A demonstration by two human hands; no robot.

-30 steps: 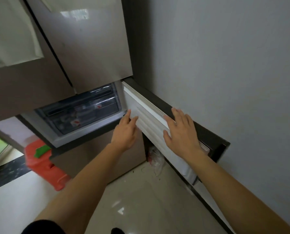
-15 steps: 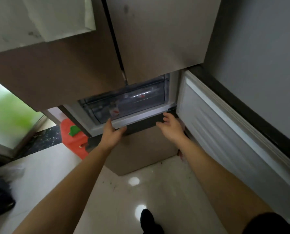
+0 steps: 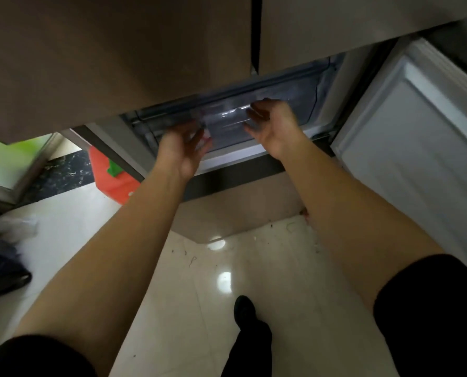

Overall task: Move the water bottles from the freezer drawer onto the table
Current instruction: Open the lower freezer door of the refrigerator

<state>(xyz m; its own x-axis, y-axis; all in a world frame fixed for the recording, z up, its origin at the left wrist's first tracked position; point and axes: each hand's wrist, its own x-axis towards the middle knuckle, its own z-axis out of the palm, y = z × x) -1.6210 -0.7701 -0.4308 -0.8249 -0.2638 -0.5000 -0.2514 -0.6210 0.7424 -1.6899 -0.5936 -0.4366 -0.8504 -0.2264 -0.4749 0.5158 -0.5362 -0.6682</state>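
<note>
The clear plastic freezer drawer [image 3: 226, 123] sits in the open freezer compartment below the brown upper fridge doors [image 3: 118, 55]. My left hand [image 3: 183, 148] is at the drawer's front left with palm up and fingers spread. My right hand [image 3: 273, 126] is at the drawer's front right, fingers curled loosely and apart, holding nothing. Both hands are just in front of the drawer face; whether they touch it is unclear. Blurred shapes show through the drawer front, but no bottle is clearly visible. No table is in view.
The white inner side of the open freezer door [image 3: 417, 137] stands at the right. A lower brown fridge panel [image 3: 240, 210] is under the compartment. A red bin [image 3: 112, 178] stands on the floor at the left, a dark bag [image 3: 1, 265] lies far left. My foot [image 3: 246, 308] rests on the glossy tiles.
Both hands left the open door, dropped to the ledge under the compartment, then rose to the drawer front. The view swung left and closer to the freezer.
</note>
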